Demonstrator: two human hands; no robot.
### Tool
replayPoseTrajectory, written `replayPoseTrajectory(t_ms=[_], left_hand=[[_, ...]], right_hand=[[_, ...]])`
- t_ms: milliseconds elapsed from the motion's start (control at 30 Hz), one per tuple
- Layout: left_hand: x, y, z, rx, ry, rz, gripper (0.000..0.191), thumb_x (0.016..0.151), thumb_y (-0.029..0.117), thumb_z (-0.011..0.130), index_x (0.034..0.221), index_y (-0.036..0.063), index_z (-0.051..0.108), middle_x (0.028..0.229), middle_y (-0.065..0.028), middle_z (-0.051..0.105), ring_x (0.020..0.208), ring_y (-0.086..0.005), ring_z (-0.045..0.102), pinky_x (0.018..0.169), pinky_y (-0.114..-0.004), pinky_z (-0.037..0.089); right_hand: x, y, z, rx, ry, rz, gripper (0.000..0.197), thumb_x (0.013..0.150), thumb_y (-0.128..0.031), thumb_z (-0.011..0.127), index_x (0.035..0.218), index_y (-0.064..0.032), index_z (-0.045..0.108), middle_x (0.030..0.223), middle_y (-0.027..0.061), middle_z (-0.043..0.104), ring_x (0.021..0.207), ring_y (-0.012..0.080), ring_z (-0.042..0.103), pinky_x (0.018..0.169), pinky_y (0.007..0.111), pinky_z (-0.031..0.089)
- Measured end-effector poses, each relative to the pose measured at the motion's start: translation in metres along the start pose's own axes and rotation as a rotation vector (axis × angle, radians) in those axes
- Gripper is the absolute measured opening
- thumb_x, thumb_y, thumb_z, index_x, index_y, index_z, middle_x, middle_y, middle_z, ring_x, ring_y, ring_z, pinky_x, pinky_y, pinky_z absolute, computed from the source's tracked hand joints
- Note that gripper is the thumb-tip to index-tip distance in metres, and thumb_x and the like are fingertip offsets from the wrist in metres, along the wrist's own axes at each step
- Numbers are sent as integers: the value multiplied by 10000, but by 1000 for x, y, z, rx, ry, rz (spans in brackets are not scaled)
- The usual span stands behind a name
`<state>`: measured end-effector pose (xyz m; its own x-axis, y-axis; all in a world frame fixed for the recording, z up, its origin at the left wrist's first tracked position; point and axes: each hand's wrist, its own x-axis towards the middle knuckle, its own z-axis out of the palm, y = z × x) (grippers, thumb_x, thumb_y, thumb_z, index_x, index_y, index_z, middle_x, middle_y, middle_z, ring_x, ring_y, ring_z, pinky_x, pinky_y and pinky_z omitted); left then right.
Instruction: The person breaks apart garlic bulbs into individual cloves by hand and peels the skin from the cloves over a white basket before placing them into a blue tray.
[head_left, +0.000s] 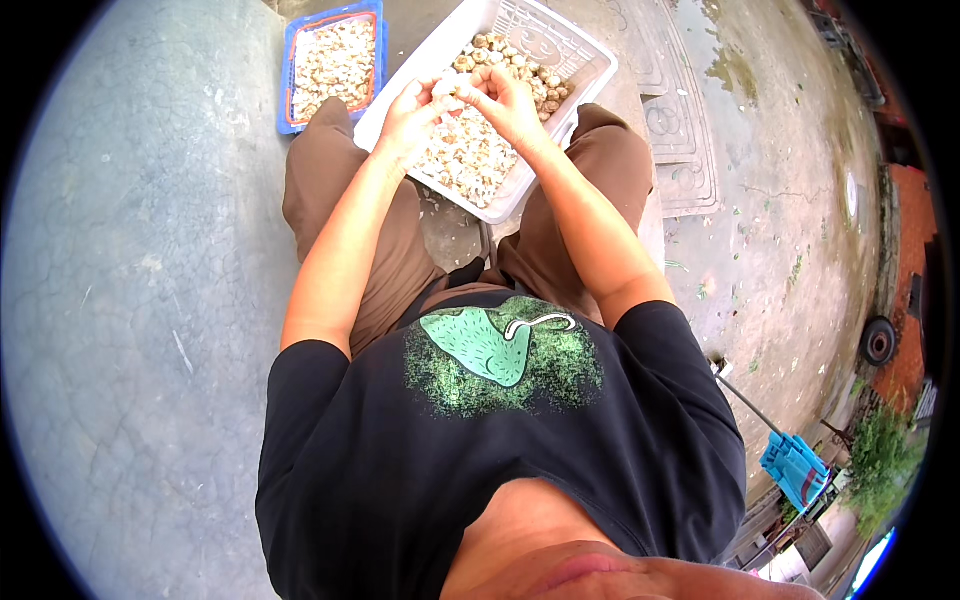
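Note:
Over a white plastic crate (420, 75), my two hands meet with a pale piece (448, 84), apparently part of a garlic bulb, between their fingertips. My left hand (411, 124) supports it from the left. The thumb and fingers of my right hand (511, 109) pinch at its right side; bright light blurs the exact contact. Whole brownish bulbs (553, 91), which look like garlic, are heaped at the crate's far end. Loose whitish pieces resembling cloves (469, 161) cover the near end. My hands and forearms hide part of both heaps.
The crate sits between my knees in brown trousers (611, 154). Left of it stands a blue plastic basket (285, 94) with an orange inner rim, holding similar pale pieces (334, 64). Smooth grey concrete (150, 262) lies left; wet, stained paving (765, 172) lies right.

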<state>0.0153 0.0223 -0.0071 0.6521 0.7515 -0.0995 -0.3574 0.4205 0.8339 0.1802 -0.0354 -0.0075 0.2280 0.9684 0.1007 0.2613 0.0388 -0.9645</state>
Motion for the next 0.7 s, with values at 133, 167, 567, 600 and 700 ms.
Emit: replayPoseTrajectory(t_ms=[133, 167, 567, 600, 700], left_hand=[[-1, -4, 3, -12, 64, -23, 316, 870, 6, 565, 1178, 14, 494, 1070, -72, 578, 908, -156, 591, 777, -266, 487], [0, -5, 4, -11, 64, -14, 316, 870, 6, 565, 1178, 14, 494, 1070, -72, 578, 908, -156, 591, 777, -266, 487], [4, -14, 3, -47, 67, 8, 348, 903, 24, 529, 1241, 7, 453, 1151, -84, 545, 1039, -181, 555, 885, -348, 487], [5, -13, 4, -49, 66, 10, 348, 903, 24, 529, 1241, 7, 453, 1151, -84, 545, 1039, -181, 555, 885, -348, 487], [4, -12, 4, -45, 81, -4, 358, 905, 33, 531, 1252, 4, 451, 1160, -81, 545, 1045, -181, 556, 895, -340, 479]], right_hand=[[-3, -6, 4, 175, -31, 163, 292, 860, -289, 664, 877, -8, 586, 680, 5, 582, 606, 60, 518, 566, 227, 440], [-5, -8, 4, 203, -55, 228, 274, 888, -277, 626, 864, -12, 560, 656, 3, 554, 577, 72, 501, 529, 237, 425], [-8, -4, 14, 333, 97, 250, 240, 932, -229, 506, 889, 5, 530, 659, 92, 577, 577, 173, 543, 537, 342, 439], [-6, -8, 13, 235, 99, 233, 258, 921, -241, 531, 899, 17, 526, 696, 120, 605, 617, 204, 575, 575, 365, 453], [-7, -23, 10, -138, 103, 30, 280, 915, -259, 554, 902, 20, 529, 713, 133, 611, 639, 213, 589, 598, 347, 461]])
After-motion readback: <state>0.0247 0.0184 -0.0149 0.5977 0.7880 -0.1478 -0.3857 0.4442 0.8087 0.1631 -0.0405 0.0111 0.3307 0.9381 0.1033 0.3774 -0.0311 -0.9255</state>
